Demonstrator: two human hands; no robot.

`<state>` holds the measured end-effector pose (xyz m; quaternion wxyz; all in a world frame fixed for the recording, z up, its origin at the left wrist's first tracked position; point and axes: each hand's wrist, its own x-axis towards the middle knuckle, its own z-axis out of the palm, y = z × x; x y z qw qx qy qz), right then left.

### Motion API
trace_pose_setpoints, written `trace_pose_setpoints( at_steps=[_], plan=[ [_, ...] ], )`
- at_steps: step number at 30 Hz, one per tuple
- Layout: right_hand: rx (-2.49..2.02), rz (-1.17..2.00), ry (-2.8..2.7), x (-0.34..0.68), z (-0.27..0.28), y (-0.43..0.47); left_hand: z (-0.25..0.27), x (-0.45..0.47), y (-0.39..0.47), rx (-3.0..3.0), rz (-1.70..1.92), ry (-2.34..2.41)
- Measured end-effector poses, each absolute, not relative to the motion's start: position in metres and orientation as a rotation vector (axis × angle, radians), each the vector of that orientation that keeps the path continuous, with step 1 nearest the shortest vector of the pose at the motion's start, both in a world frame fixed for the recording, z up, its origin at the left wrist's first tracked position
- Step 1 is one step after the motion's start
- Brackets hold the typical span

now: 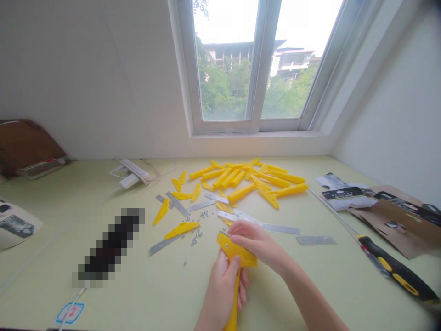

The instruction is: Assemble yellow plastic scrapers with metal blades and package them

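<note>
My left hand (220,285) is closed around the neck of a yellow scraper (241,257), thumb on its face. The scraper's wide head points away from me and its handle runs down toward the near edge. My right hand (257,239) curls over the far edge of the head, its fingertips pressed there. A small screw or nut shows in the head's left part. Beyond the hands lie several metal blades (281,228), loose yellow head plates (182,229) and small screws and nuts (197,236). A single screw (185,261) lies left of the scraper.
Several yellow scraper handles (227,177) are heaped at the back, below the window. At the right lie a black-and-yellow screwdriver (396,266) and opened packaging (409,225). A power strip (135,171) with cables lies at the back left. A pixelated dark object (108,246) lies at the left.
</note>
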<state>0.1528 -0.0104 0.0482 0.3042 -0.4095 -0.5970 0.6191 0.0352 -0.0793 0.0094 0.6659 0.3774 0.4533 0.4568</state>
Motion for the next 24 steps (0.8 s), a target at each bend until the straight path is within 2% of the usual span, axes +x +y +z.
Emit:
trace_pose_setpoints(
  at_steps=[14, 24],
  plan=[
    [-1.194, 1.633, -1.713, 0.1569, 0.0520, -0.0113, 0.0097, 0.0323, -0.0762, 0.894, 0.949, 0.947],
    [-1.245, 1.492, -1.803, 0.1535, 0.0484, -0.0122, 0.0091, 0.0334, -0.0760, 0.891, 0.938, 0.978]
  ],
)
